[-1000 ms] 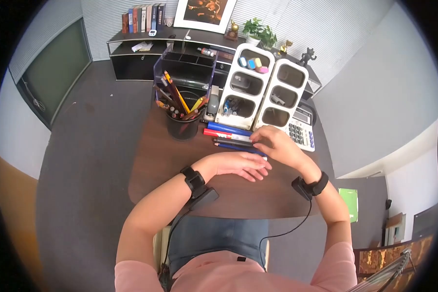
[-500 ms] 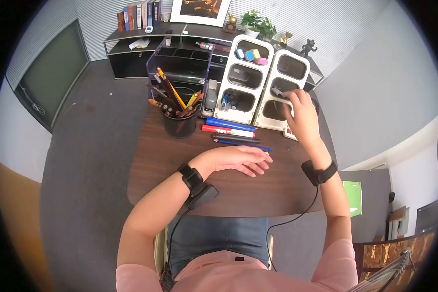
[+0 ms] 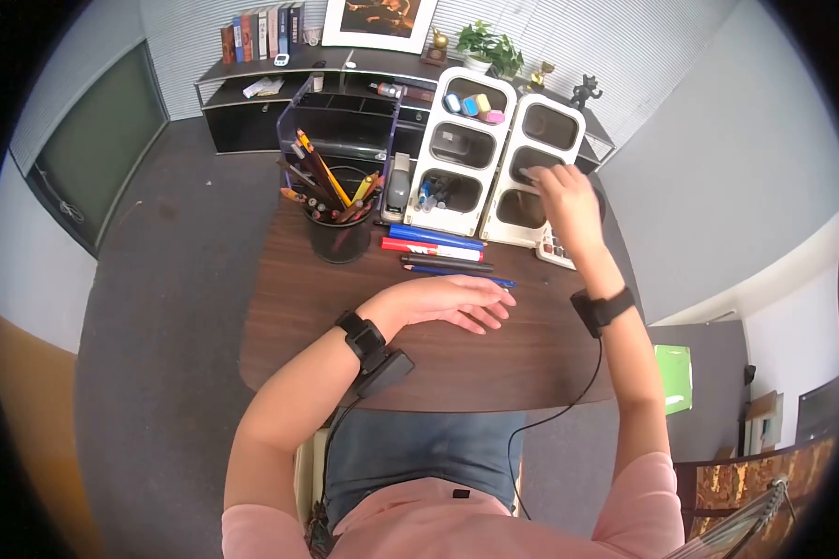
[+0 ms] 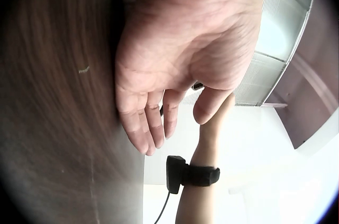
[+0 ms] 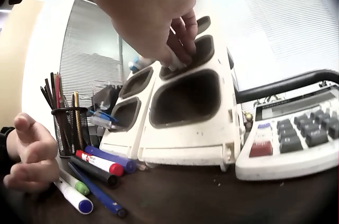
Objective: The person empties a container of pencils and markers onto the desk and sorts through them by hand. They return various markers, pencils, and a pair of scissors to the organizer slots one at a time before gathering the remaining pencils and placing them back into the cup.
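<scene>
My right hand (image 3: 570, 205) reaches into the middle compartment of the right white organizer (image 3: 513, 233). In the right wrist view its curled fingers pinch a small whitish piece (image 5: 172, 61), mostly hidden by them. My left hand (image 3: 447, 300) rests palm turned sideways on the table, fingers loose and holding nothing, as the left wrist view also shows. Just beyond it lie a blue marker (image 3: 429, 235), a red-and-white marker (image 3: 419, 248), a black marker (image 3: 447, 265) and a blue pencil (image 3: 466, 277). A white marker with a blue end (image 5: 74, 196) lies close to the left hand.
The left organizer (image 3: 433, 220) holds erasers (image 3: 469, 106) on top and small pen-like items below. Left of it stand a grey stapler (image 3: 398, 186), a mesh cup of pencils (image 3: 339, 244) and a clear-walled box (image 3: 284, 119). A calculator (image 5: 278, 152) sits right of the organizers.
My right hand has gone from above the markers up and right to the organizer, its fingers now curled in the middle compartment. The left hand has stayed in place.
</scene>
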Action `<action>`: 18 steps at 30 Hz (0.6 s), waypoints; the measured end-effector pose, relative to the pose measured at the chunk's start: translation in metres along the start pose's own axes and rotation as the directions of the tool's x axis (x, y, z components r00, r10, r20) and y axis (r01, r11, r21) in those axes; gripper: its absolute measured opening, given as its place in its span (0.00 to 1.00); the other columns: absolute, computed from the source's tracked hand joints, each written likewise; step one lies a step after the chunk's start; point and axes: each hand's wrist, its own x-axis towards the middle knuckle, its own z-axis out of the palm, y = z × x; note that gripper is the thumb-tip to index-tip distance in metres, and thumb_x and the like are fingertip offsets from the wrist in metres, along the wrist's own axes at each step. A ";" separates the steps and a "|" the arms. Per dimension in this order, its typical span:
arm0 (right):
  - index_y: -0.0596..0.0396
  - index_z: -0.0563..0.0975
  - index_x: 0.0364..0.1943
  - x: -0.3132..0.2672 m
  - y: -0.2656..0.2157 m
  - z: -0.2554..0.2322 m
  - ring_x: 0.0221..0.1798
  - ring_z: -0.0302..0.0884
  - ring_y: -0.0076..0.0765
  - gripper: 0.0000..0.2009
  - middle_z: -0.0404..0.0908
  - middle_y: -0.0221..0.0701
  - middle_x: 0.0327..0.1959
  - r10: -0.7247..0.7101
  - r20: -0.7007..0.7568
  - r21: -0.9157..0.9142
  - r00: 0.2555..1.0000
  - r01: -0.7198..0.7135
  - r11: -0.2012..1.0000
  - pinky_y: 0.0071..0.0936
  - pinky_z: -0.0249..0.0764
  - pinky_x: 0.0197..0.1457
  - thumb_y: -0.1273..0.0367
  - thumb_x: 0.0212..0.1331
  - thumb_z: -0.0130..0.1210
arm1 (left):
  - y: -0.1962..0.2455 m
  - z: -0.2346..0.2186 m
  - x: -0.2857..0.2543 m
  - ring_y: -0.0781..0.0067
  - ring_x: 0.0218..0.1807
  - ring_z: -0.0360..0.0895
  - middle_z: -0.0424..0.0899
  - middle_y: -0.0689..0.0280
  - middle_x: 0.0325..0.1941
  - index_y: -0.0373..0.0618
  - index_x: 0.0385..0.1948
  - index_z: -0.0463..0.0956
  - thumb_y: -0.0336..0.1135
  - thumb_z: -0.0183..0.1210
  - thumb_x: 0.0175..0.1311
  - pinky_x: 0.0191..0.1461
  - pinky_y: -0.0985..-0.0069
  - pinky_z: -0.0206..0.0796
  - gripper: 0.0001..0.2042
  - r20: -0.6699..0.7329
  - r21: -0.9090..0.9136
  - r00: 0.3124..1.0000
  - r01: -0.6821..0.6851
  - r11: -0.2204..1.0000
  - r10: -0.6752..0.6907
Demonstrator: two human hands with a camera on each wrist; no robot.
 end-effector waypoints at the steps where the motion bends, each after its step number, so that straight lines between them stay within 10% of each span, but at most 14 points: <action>1: 0.54 0.77 0.35 0.002 -0.002 -0.012 0.34 0.72 0.41 0.08 0.75 0.33 0.27 -0.007 -0.057 -0.002 0.998 0.007 1.000 0.36 0.70 0.40 0.74 0.49 0.59 | 0.001 0.000 0.000 0.71 0.56 0.73 0.73 0.61 0.55 0.44 0.58 0.68 0.45 0.45 0.71 0.57 0.73 0.68 0.20 0.003 -0.003 1.000 0.002 1.000 -0.002; 6: 0.56 0.77 0.41 -0.003 -0.019 -0.063 0.37 0.78 0.32 0.08 0.79 0.33 0.32 0.363 -0.072 0.352 0.929 -0.317 0.881 0.26 0.71 0.37 0.75 0.57 0.55 | 0.002 -0.002 0.000 0.70 0.57 0.72 0.72 0.60 0.56 0.43 0.59 0.67 0.44 0.46 0.71 0.59 0.73 0.66 0.20 0.057 0.015 0.998 0.000 1.000 -0.001; 8: 0.56 0.76 0.42 -0.015 -0.018 -0.055 0.38 0.77 0.23 0.07 0.80 0.29 0.37 0.425 0.272 0.752 0.863 -0.466 0.466 0.20 0.71 0.37 0.74 0.60 0.53 | 0.000 -0.004 0.000 0.69 0.59 0.71 0.71 0.59 0.58 0.43 0.61 0.65 0.45 0.48 0.70 0.61 0.72 0.65 0.22 0.141 0.038 0.990 -0.024 0.999 0.018; 11: 0.58 0.75 0.44 -0.030 -0.038 -0.030 0.41 0.77 0.20 0.08 0.79 0.28 0.39 0.312 0.578 0.749 0.754 -0.642 0.164 0.19 0.72 0.46 0.72 0.65 0.49 | 0.002 -0.001 0.000 0.68 0.60 0.70 0.70 0.58 0.59 0.42 0.62 0.63 0.45 0.48 0.70 0.62 0.71 0.63 0.23 0.139 0.025 0.990 -0.008 1.000 0.004; 15: 0.59 0.76 0.45 -0.033 -0.066 -0.003 0.40 0.79 0.29 0.10 0.80 0.35 0.38 0.235 0.640 0.610 0.731 -0.670 0.424 0.23 0.75 0.46 0.71 0.61 0.54 | -0.003 -0.002 0.000 0.67 0.61 0.69 0.70 0.58 0.60 0.42 0.62 0.62 0.44 0.48 0.70 0.63 0.70 0.62 0.23 0.082 -0.001 0.997 0.001 1.000 -0.001; 17: 0.57 0.76 0.46 -0.017 -0.069 0.001 0.42 0.73 0.43 0.15 0.74 0.37 0.30 0.072 0.216 0.374 0.974 -0.150 0.915 0.35 0.75 0.41 0.73 0.52 0.58 | -0.009 -0.005 0.004 0.66 0.59 0.70 0.70 0.57 0.59 0.40 0.61 0.63 0.45 0.52 0.68 0.61 0.70 0.65 0.25 0.019 -0.077 0.998 -0.050 0.996 0.052; 18: 0.56 0.75 0.46 -0.006 -0.071 0.000 0.42 0.73 0.43 0.16 0.74 0.36 0.32 0.029 0.169 0.375 0.985 -0.091 0.922 0.35 0.75 0.41 0.73 0.50 0.58 | -0.007 -0.004 0.005 0.65 0.61 0.69 0.69 0.57 0.59 0.39 0.61 0.62 0.46 0.52 0.67 0.61 0.69 0.65 0.26 -0.004 -0.125 1.000 -0.030 0.992 0.030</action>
